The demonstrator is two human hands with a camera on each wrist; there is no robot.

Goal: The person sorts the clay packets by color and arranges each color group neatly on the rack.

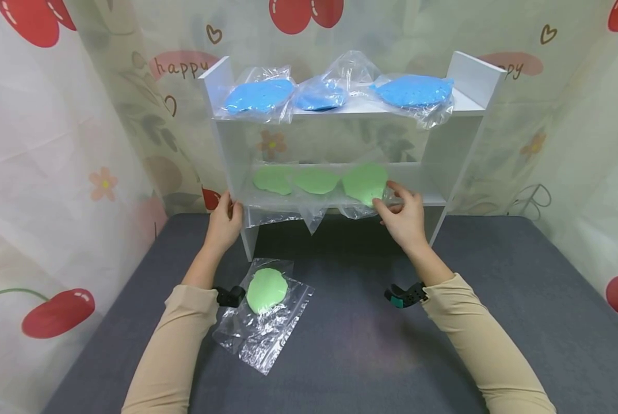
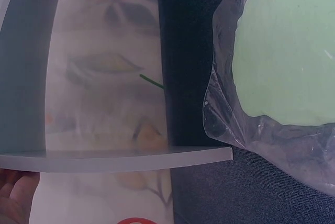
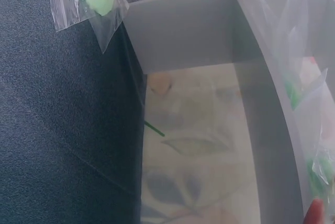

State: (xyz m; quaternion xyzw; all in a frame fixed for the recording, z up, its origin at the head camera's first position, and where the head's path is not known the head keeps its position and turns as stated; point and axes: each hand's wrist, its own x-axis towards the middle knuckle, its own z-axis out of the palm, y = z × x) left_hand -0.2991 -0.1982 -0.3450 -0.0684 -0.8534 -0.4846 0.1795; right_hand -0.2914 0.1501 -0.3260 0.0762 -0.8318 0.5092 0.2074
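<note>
On the middle shelf of a white shelf unit (image 1: 464,149), several clear bags of flat light-green clay-like stuff lie in a row. My right hand (image 1: 404,215) pinches the right end of the rightmost green bag (image 1: 365,183), thumb in front and index finger on its edge. Beside it are the middle green bag (image 1: 316,180) and the left green bag (image 1: 273,179). My left hand (image 1: 225,223) touches the unit's left side panel (image 2: 115,161) from outside. Another green bag (image 1: 266,290), a zip bag, lies on the table below, near my left wrist.
Bags of flat blue stuff (image 1: 259,96) lie on the top shelf, the rightmost blue bag (image 1: 415,91) overhanging its front edge. The unit stands at the back of a dark grey table (image 1: 350,356). A patterned curtain (image 1: 148,115) surrounds it. A cable (image 1: 537,195) hangs at right.
</note>
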